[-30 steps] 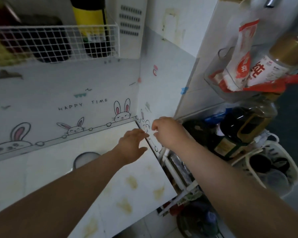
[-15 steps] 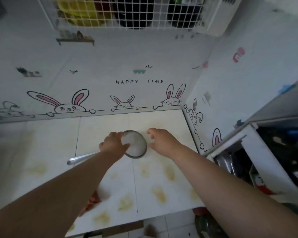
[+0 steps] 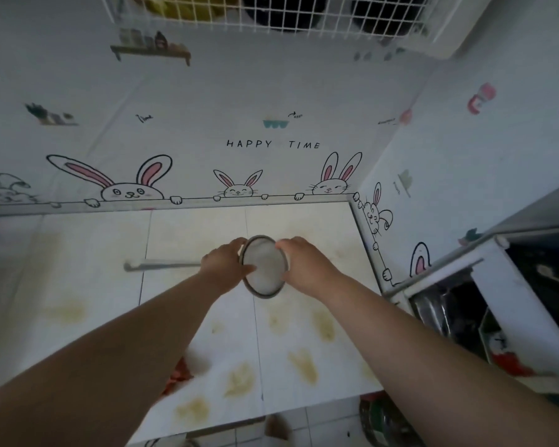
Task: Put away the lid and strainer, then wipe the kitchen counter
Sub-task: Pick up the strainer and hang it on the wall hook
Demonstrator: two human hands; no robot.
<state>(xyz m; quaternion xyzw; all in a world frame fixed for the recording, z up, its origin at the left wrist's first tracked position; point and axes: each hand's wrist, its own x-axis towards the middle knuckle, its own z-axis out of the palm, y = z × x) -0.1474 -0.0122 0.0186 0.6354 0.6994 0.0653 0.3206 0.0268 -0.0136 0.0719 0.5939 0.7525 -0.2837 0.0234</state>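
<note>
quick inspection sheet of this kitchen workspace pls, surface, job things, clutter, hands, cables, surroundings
surface: white tiled counter with yellowish stains along the near half, not yet wiped
job's things: round metal mesh strainer, its long handle pointing left over the counter; lid not seen
clutter: red item partly hidden under the left forearm, cannot identify
hands: left hand and right hand grip opposite sides of the strainer rim
cables: nothing seen
surroundings: bunny "HAPPY TIME" wall sticker, white wire basket above, white shelf unit on the right
</note>
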